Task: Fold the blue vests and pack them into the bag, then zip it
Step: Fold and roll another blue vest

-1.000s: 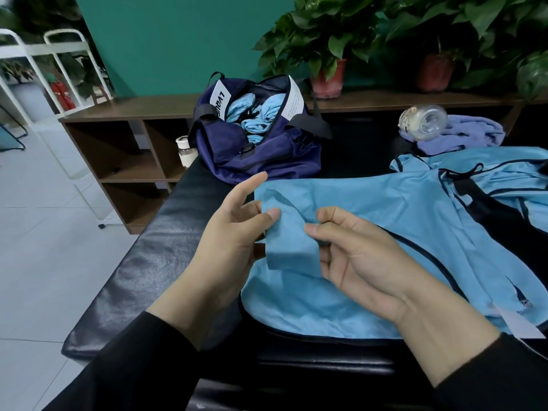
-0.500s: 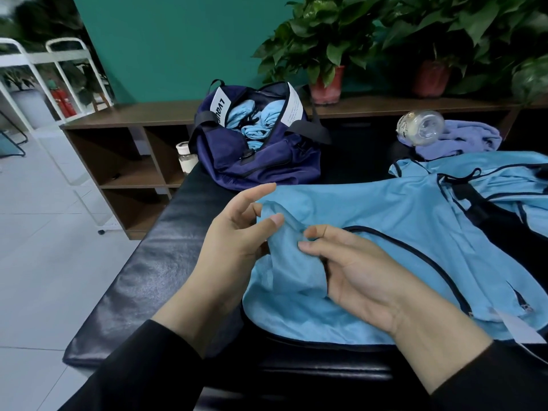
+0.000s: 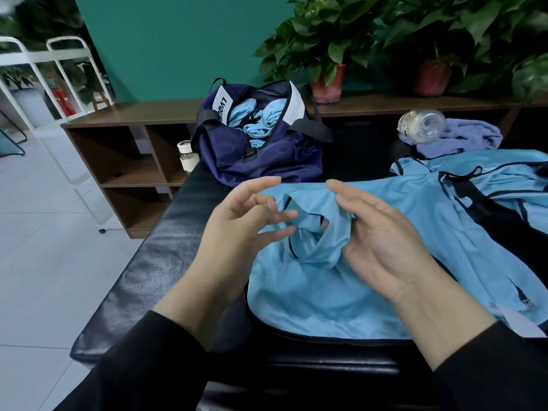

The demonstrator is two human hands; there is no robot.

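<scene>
A light blue vest (image 3: 326, 295) with dark trim lies spread on the black padded bench (image 3: 154, 262). Its shoulder end is lifted and stretched between my hands. My left hand (image 3: 243, 229) holds the left side of that raised fabric with loosely spread fingers. My right hand (image 3: 379, 244), palm towards me, has its thumb on top and its fingers tucked into the fold. The navy bag (image 3: 267, 161) stands unzipped at the far end of the bench, with several rolled blue vests (image 3: 258, 126) inside.
More blue vests (image 3: 504, 179) lie at the right. A clear bottle (image 3: 421, 126) rests on purple cloth (image 3: 471, 134) behind them. A small jar (image 3: 186, 155) stands left of the bag. A wooden shelf (image 3: 124, 167) with potted plants (image 3: 326, 81) runs along the green wall.
The folded strap that lay flat between my fingers has been lifted and pulled open. My hands have moved apart and the vest's armhole now shows between them.
</scene>
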